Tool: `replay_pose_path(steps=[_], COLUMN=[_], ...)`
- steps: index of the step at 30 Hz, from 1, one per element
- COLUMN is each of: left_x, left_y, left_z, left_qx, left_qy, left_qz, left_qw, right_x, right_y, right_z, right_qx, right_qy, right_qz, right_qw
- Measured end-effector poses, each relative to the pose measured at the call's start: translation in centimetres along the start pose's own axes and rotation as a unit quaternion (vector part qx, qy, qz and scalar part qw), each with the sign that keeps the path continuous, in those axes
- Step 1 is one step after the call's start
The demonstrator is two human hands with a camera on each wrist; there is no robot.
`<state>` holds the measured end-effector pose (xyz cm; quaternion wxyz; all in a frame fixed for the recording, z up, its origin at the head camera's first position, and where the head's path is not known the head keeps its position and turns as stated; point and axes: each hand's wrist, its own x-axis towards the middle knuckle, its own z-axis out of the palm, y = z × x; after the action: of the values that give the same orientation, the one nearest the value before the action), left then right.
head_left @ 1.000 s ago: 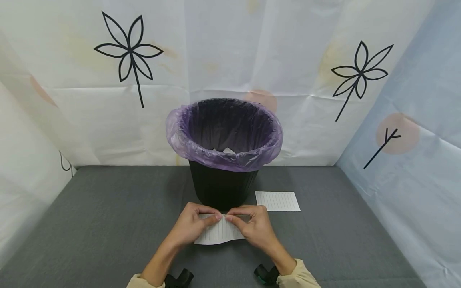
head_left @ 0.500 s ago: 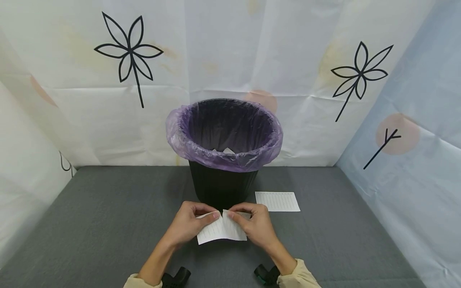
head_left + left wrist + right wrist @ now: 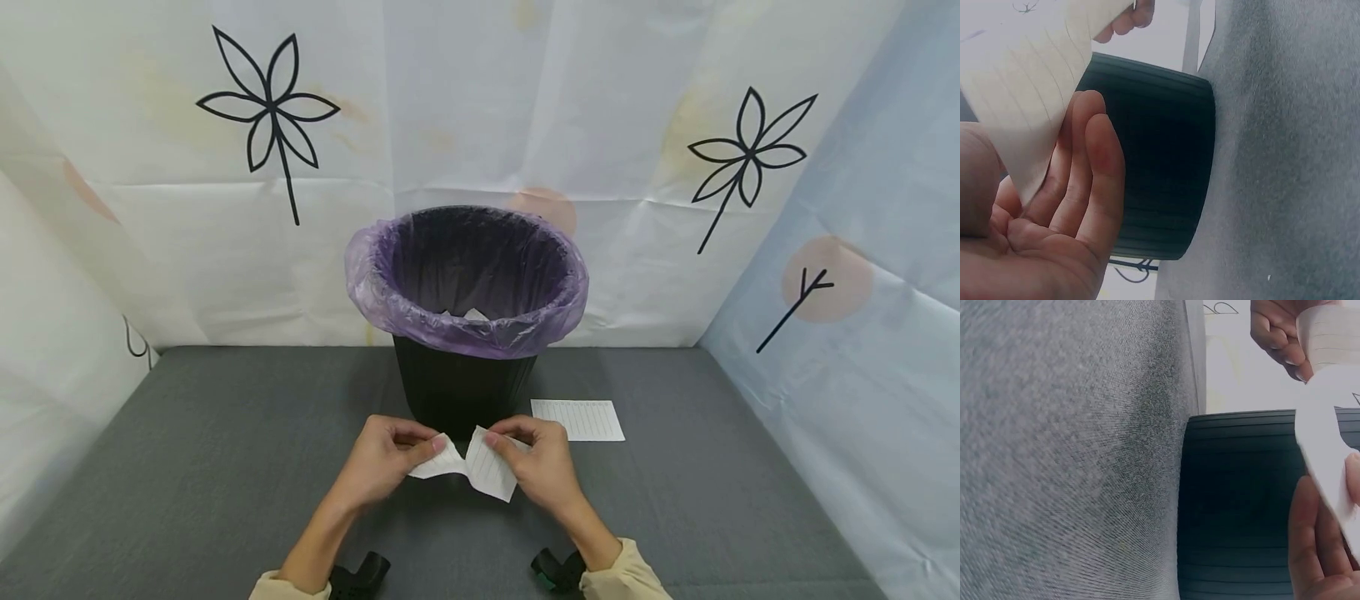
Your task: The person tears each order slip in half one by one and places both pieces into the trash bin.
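Between my two hands is a lined sheet of paper (image 3: 489, 472), torn from its far edge toward the near one, its halves spread in a V and still joined near the bottom. My left hand (image 3: 385, 463) pinches the left half between thumb and fingers; that half (image 3: 1029, 81) slants across the left wrist view. The right half is pinched by my right hand (image 3: 542, 463), and the paper (image 3: 1322, 431) bends pale and curved in the right wrist view. Both hands are held just in front of a black bin (image 3: 463, 383).
A purple bag (image 3: 367, 275) lines the bin, with white paper pieces (image 3: 475, 315) inside. Right of the bin, another lined sheet (image 3: 578, 420) lies flat on the grey cloth surface (image 3: 225, 450). Printed fabric walls (image 3: 465, 100) enclose the back and sides.
The sheet was whole or nearly so a second ago; a tear opened at its far edge and has run deeper. My hands have moved apart, the left one most, to the left.
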<state>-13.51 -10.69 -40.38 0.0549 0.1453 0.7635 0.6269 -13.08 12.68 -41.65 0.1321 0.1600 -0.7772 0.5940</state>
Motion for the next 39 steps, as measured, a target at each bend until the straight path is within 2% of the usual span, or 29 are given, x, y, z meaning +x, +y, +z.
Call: replay_pose_path(steps=[10, 15, 22, 27, 31, 39], left_x=[0.1, 0.2, -0.1, -0.5, -0.7, -1.5], left_y=[-0.1, 0.1, 1.0, 2.1, 3.4, 7.4], left_z=[-1.1, -1.3, -1.7, -2.0, -2.4, -4.2], left_qx=[0.023, 0.024, 0.029, 0.027, 0.047, 0.083], left_qy=[0.045, 0.067, 0.067, 0.055, 0.045, 0.033], left_qz=[0.004, -0.012, -0.019, -0.010, 0.010, 0.059], left_qw=[0.9987, 0.9974, 0.9972, 0.9981, 0.9978, 0.9943], right_x=[0.5, 0.7, 0.9, 1.0, 1.0, 1.4], right_y=[0.0, -0.2, -0.7, -1.5, -2.4, -5.0], right_z=[-0.7, -1.4, -2.5, -3.1, -3.9, -6.1], right_qx=[0.029, 0.035, 0.035, 0.035, 0.033, 0.016], right_qy=[0.046, 0.066, 0.081, 0.079, 0.069, 0.048], right_qz=[-0.003, -0.003, -0.013, -0.026, -0.043, -0.096], right_qw=[0.999, 0.997, 0.996, 0.996, 0.996, 0.994])
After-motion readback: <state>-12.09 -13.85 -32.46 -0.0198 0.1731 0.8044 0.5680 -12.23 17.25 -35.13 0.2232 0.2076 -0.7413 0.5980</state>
